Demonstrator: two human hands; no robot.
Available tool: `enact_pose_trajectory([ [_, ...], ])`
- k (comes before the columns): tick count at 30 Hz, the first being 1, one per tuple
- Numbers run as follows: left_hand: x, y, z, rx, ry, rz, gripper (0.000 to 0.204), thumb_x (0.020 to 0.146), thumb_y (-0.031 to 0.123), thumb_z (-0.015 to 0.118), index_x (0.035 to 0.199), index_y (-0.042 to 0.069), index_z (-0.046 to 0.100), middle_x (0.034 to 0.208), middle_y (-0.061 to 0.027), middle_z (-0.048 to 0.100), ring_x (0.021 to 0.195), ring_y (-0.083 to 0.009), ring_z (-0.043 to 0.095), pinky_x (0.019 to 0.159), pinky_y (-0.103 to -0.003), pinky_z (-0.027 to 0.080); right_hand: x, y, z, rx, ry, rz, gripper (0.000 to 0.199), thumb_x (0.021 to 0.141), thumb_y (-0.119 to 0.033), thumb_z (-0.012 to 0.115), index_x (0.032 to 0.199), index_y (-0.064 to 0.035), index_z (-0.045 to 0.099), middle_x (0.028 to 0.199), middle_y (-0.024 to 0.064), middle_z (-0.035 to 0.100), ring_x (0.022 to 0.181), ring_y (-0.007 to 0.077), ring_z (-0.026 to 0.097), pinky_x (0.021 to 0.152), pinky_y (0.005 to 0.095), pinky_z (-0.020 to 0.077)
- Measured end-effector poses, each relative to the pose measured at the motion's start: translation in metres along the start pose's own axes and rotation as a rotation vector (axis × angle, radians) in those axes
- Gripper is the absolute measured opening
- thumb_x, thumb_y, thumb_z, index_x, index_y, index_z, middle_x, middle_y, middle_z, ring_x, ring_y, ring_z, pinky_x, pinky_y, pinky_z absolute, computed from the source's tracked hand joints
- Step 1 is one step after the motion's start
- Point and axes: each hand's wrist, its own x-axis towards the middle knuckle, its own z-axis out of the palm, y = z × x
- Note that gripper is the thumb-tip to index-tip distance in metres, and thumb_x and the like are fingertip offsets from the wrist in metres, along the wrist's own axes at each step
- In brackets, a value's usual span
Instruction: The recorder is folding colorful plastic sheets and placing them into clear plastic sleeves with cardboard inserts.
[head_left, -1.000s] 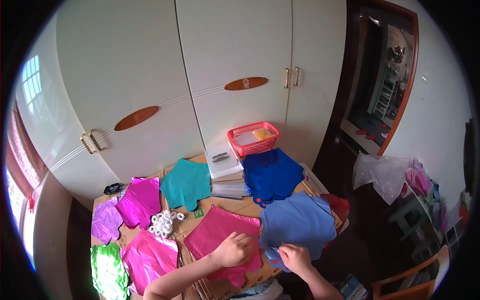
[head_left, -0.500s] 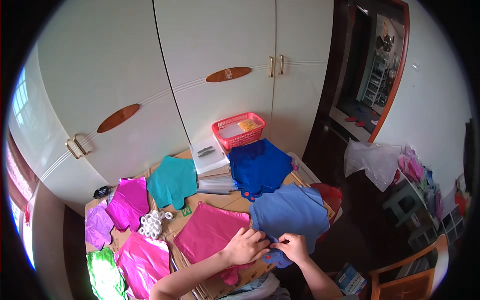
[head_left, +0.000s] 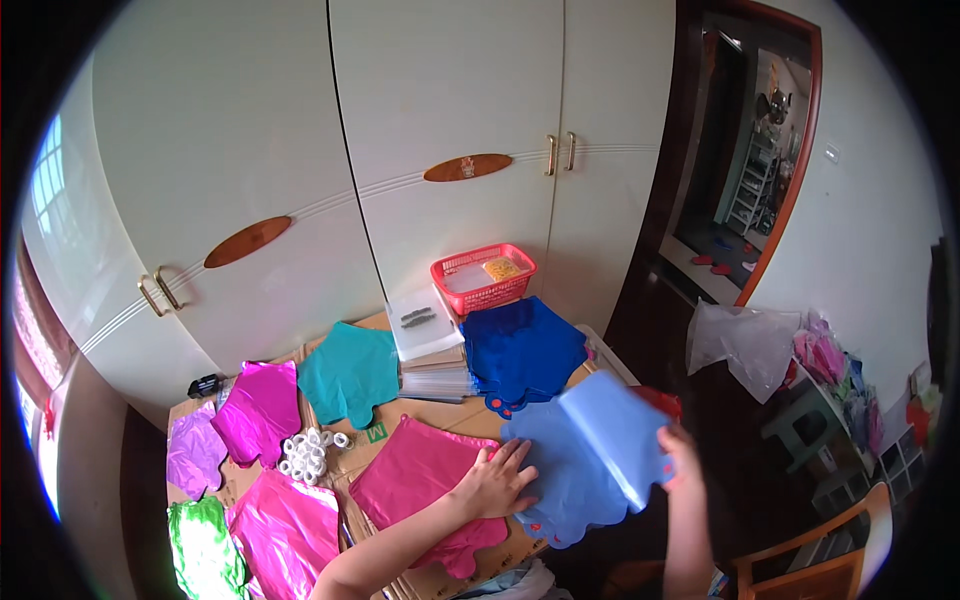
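Note:
A stack of flat, light-blue foil balloons (head_left: 562,485) with scalloped edges lies at the front right of the cardboard-covered table. My left hand (head_left: 497,482) rests with fingers spread on the left edge of this stack, beside a flat dark-pink foil balloon (head_left: 405,475). Pinched at its right edge by my right hand (head_left: 682,460), the top light-blue foil balloon (head_left: 618,425) is raised and folded back, with a bright crease across it. The fingertips of my right hand are partly hidden.
Dark-blue (head_left: 525,345) and teal foil balloons (head_left: 348,370) lie farther back. Between them are clear plastic sleeves (head_left: 436,382) and a red basket (head_left: 485,293). White rolls (head_left: 307,455) sit among pink and purple pieces at left. A wooden chair (head_left: 815,575) stands right.
My right hand has moved right and up, peeling the top light-blue balloon's edge off the stack. My left hand has gone from gripping near the edge to lying spread on the stack.

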Motion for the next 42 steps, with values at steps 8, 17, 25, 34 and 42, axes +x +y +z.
enact_pose_trajectory([
  [8,0.003,-0.004,0.012,0.005,0.008,0.022,0.058,0.083,0.056,0.055,0.129,0.021,0.05,0.138,-0.0241,0.039,0.127,-0.038,0.039,0.088,-0.058,0.042,0.06,-0.122,0.018,-0.716,0.442,-1.073,0.015,0.093,-0.011,0.055,0.102,-0.001,0.048,0.087,0.0095,0.06,0.08,0.0159,0.059,0.075,0.0294,0.0461],
  [17,0.004,-0.001,0.008,0.004,-0.029,0.001,0.058,0.084,0.055,0.055,0.129,0.019,0.05,0.137,-0.0236,0.04,0.126,-0.0385,0.039,0.086,-0.058,0.043,0.084,-0.023,0.251,-1.224,-0.148,-1.945,0.008,0.076,-0.014,0.062,0.072,-0.0129,0.055,0.075,0.0026,0.05,0.061,0.0182,0.056,0.05,0.0352,0.0472],
  [25,-0.007,-0.02,-0.018,-0.13,-0.053,-0.099,0.045,0.084,0.043,0.062,0.118,0.014,0.058,0.132,-0.0126,0.049,0.124,-0.0303,0.044,0.089,-0.056,0.04,0.097,0.077,0.269,-1.555,-0.533,-1.185,0.022,0.078,-0.026,0.064,0.074,-0.0047,0.065,0.08,0.0105,0.063,0.072,0.0268,0.066,0.064,0.0405,0.0548],
  [34,-0.005,-0.066,-0.042,-0.166,0.147,-0.249,0.031,0.08,0.03,0.067,0.107,0.015,0.063,0.122,-0.0069,0.059,0.119,-0.0254,0.05,0.092,-0.044,0.04,0.102,0.093,0.266,-1.404,-0.38,-0.974,0.019,0.078,-0.028,0.065,0.073,-0.0097,0.069,0.074,0.0084,0.065,0.072,0.027,0.065,0.063,0.0422,0.0516],
  [42,0.039,-0.122,-0.014,-0.094,0.155,-0.502,0.041,0.084,0.028,0.061,0.118,0.006,0.055,0.117,-0.0114,0.06,0.11,-0.0284,0.056,0.093,-0.043,0.041,0.121,0.091,0.26,-1.101,-0.303,-0.548,0.028,0.068,-0.035,0.077,0.074,-0.0084,0.072,0.061,0.0104,0.064,0.056,0.0239,0.063,0.056,0.0367,0.047],
])
